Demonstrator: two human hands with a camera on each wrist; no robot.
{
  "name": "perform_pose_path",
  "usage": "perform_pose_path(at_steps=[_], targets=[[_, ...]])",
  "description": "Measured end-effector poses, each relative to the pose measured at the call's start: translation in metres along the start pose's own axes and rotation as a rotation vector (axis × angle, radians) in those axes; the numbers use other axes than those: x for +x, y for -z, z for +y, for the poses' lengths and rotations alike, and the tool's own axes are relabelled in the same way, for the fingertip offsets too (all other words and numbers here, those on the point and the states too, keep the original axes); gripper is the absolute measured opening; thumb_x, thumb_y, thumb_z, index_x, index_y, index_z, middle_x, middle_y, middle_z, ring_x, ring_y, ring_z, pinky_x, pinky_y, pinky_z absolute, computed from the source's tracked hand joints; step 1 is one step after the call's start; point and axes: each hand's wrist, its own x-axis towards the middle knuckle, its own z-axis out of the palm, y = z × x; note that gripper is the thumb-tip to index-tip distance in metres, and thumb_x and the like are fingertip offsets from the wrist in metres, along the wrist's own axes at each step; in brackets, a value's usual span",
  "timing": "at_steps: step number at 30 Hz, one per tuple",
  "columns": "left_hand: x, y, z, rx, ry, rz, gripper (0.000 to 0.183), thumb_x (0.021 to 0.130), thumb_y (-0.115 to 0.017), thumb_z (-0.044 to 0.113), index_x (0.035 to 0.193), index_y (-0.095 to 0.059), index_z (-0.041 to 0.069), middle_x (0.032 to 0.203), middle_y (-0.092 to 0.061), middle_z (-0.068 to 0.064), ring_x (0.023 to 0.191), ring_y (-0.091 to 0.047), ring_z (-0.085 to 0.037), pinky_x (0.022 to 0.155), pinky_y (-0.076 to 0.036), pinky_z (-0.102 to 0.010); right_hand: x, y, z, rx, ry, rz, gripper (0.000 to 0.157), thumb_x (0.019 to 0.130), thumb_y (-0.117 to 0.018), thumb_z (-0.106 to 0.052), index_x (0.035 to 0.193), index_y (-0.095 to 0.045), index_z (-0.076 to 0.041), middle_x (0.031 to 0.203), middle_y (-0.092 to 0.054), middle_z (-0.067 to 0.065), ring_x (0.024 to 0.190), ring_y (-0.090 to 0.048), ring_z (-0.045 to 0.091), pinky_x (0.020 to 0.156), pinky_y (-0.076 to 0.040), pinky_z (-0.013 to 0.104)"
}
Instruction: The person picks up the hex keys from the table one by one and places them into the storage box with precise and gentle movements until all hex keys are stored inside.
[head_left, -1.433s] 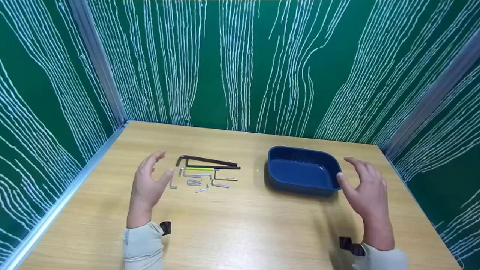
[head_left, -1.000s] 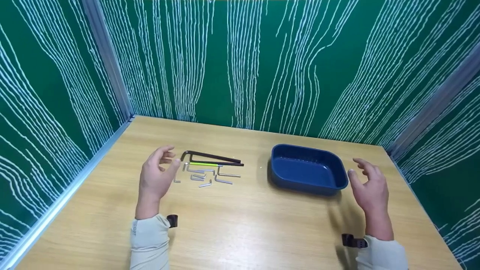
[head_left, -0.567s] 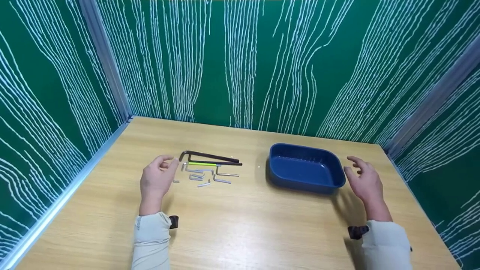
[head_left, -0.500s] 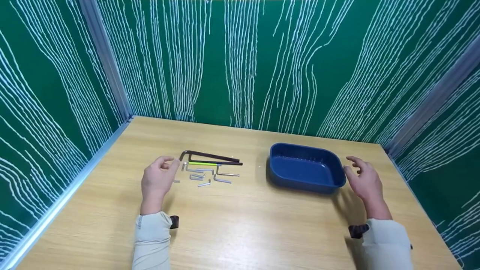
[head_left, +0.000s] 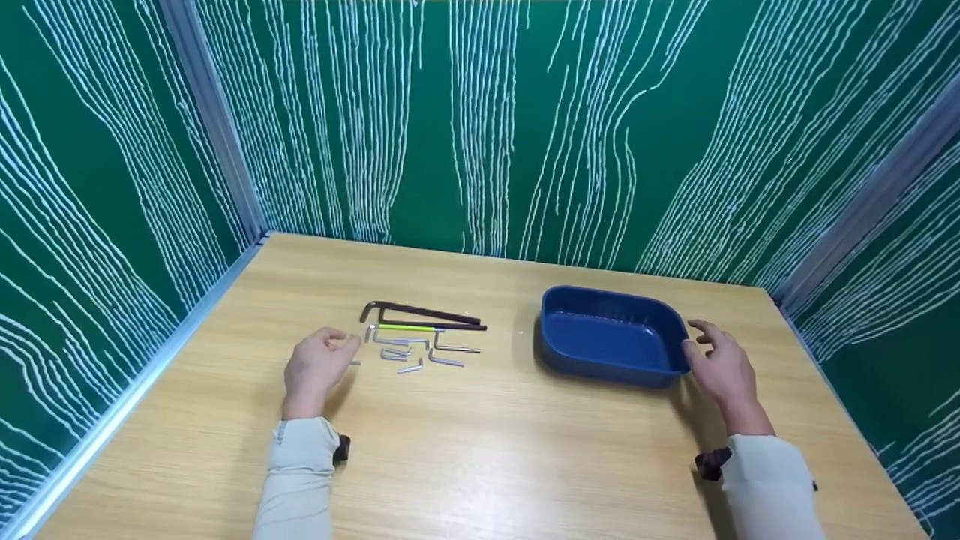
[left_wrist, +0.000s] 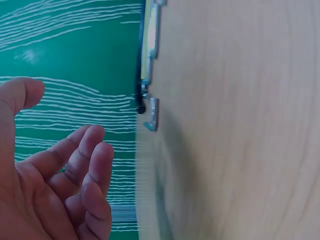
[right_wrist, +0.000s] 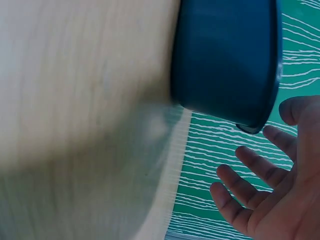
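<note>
Several L-shaped hex keys lie in a loose group on the table's left half. Two are long and black (head_left: pixel 427 310), one has a yellow-green sleeve (head_left: pixel 405 328), and the others are small silver hex keys (head_left: pixel 457 349). My left hand (head_left: pixel 319 367) hovers just left of them, fingers loosely bent, and partly hides one small silver key. In the left wrist view a silver key (left_wrist: pixel 154 111) lies apart from the fingers. A dark blue bin (head_left: pixel 600 375) stands to the right. Beside its right rim is my right hand (head_left: pixel 724 371), thumb and fingers spread, holding nothing.
The wooden table (head_left: pixel 480 450) ends at a green wall (head_left: pixel 420 150) with white wavy lines behind. Similar side panels and grey corner posts (head_left: pixel 210 112) enclose it left and right. Black bands with devices sit on both wrists.
My left hand has shifted right and lower, closer to the small hex keys, its thumb and fingers drawing nearer. My right hand has moved left toward the bin's rim. Keys and bin stay put.
</note>
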Motion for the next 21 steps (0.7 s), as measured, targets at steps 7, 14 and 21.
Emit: perform_pose_path(at_steps=[7,14,21], targets=[[0.009,-0.007,-0.003,0.051,0.033,-0.075,0.057,0.074,-0.05,0.061,0.114,-0.052,0.019,0.098,-0.062,-0.001,0.087,-0.056,-0.02,0.069,-0.038,-0.031,0.004,-0.003,0.003,0.0,0.003,0.006,0.052,0.089,-0.037,-0.041,0.136,-0.028,-0.021,0.123,-0.046,0.02,0.104,-0.045,0.038,0.077,-0.043,0.049],[0.014,-0.012,-0.002,0.05,0.036,-0.098,0.052,0.075,-0.054,0.055,0.111,-0.053,0.017,0.098,-0.062,0.0,0.093,-0.054,-0.022,0.075,-0.039,-0.035,0.005,-0.007,0.005,-0.002,-0.021,-0.001,0.051,0.089,-0.039,-0.035,0.137,-0.027,-0.021,0.121,-0.048,0.02,0.101,-0.047,0.035,0.072,-0.045,0.043],[0.014,-0.014,-0.005,0.084,0.0,-0.074,0.042,0.077,-0.054,0.048,0.105,-0.057,0.016,0.105,-0.061,-0.002,0.098,-0.054,-0.024,0.082,-0.038,-0.042,0.008,-0.011,0.005,-0.015,0.01,0.017,0.047,0.089,-0.037,-0.034,0.134,-0.032,-0.02,0.116,-0.051,0.018,0.098,-0.05,0.032,0.069,-0.043,0.041]])
